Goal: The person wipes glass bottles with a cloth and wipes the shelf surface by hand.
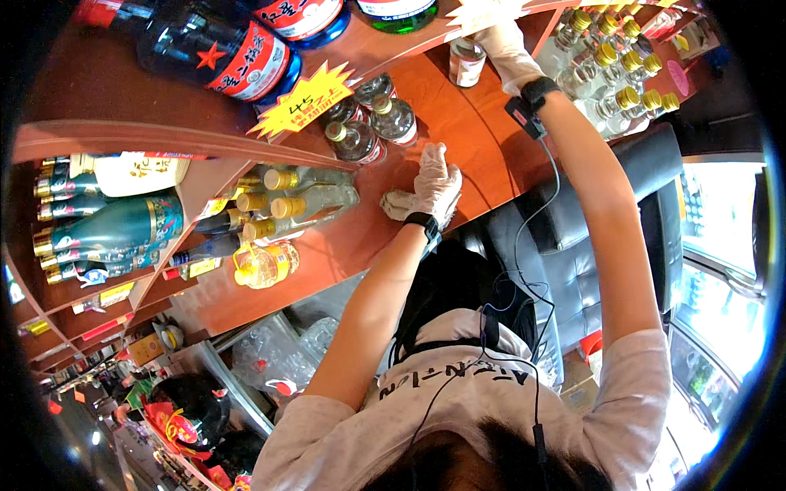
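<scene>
My left hand [437, 184], in a white glove, is on a bunched white cloth [398, 205] on the reddish wooden counter [381, 239]; cloth shows on both sides of the palm. Farther out, my right hand [505, 54], also gloved, holds a small clear glass bottle [466, 62] with a label near its top. A pale starburst price tag [485, 15] hides the fingertips and the bottle's cap. Several small bottles with dark red labels [393, 119] stand close together beyond my left hand. Both wrists wear black bands.
Shelves [110, 140] at left hold green bottles [123, 221], gold-capped clear bottles [313, 205] and an oil jug [267, 264]. Large blue bottles [227, 55] stand above the counter. More gold-capped bottles [620, 104] crowd the right. A cable [556, 184] hangs from my right wrist beside a black leather seat [577, 276].
</scene>
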Tool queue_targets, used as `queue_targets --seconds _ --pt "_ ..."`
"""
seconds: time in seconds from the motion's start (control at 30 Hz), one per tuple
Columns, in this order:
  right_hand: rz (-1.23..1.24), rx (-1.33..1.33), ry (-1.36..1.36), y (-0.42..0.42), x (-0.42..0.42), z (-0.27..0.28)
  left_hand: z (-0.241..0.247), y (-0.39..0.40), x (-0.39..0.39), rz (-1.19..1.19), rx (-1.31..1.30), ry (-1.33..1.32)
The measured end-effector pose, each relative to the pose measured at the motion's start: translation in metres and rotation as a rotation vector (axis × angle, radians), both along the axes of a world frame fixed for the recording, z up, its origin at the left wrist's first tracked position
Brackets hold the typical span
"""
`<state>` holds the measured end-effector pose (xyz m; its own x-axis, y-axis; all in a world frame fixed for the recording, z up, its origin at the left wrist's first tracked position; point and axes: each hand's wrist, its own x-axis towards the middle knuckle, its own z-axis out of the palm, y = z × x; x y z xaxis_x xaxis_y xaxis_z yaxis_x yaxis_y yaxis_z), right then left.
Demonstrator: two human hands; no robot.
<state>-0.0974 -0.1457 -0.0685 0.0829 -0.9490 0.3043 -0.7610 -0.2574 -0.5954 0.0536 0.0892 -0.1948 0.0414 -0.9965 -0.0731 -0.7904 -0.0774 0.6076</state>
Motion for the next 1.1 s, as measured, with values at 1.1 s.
queue_targets --seconds 1.1 --pt "-0.41 0.266 -0.502 -0.054 0.069 -0.16 -0.052 -0.058 0.002 -0.267 0.343 -0.552"
